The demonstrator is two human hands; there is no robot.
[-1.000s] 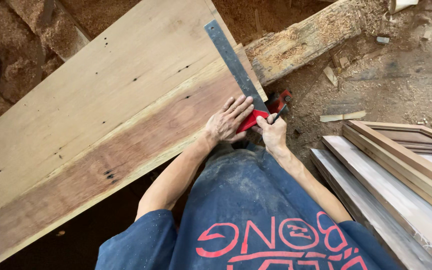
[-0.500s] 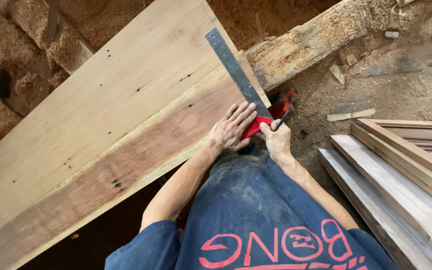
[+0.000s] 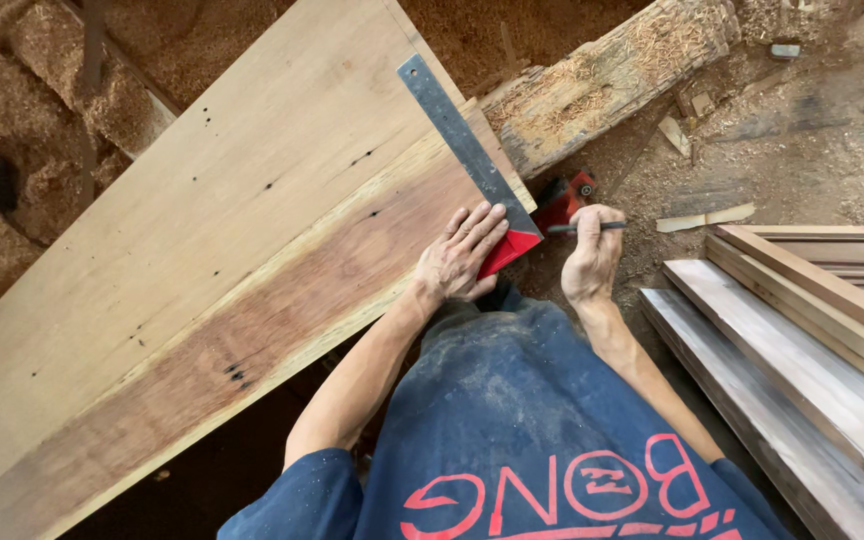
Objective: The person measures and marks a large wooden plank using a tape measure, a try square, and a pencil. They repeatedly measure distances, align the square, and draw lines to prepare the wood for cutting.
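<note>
- Looking straight down at a wide plank point(image 3: 202, 230), pale along the far half, reddish-brown along the near edge.
- Left hand point(image 3: 462, 255) spread flat, fingers wide and pressed down on the red stock of a try square point(image 3: 497, 245), right at the plank's near corner.
- Steel blade of the square point(image 3: 457, 135) running away from the fingertips, diagonally across the plank end, lying flat on the wood.
- Right hand point(image 3: 592, 255) off the plank, just right of the square, fingers curled tight around a dark pencil point(image 3: 584, 228).
- Pencil lying roughly level, tip pointing left toward the red stock, close but can't tell if touching.
- Red tool point(image 3: 564, 195) on the ground just beyond the right knuckles, partly hidden by the plank corner.
- Rough old beam point(image 3: 602, 75) covered in shavings, further out past both hands.
- Stack of framed panels and boards point(image 3: 802, 310) to the right of the right wrist.
- Sawdust all over the floor point(image 3: 812, 140), couple of thin wood offcuts point(image 3: 704, 217) just right of the pencil.
</note>
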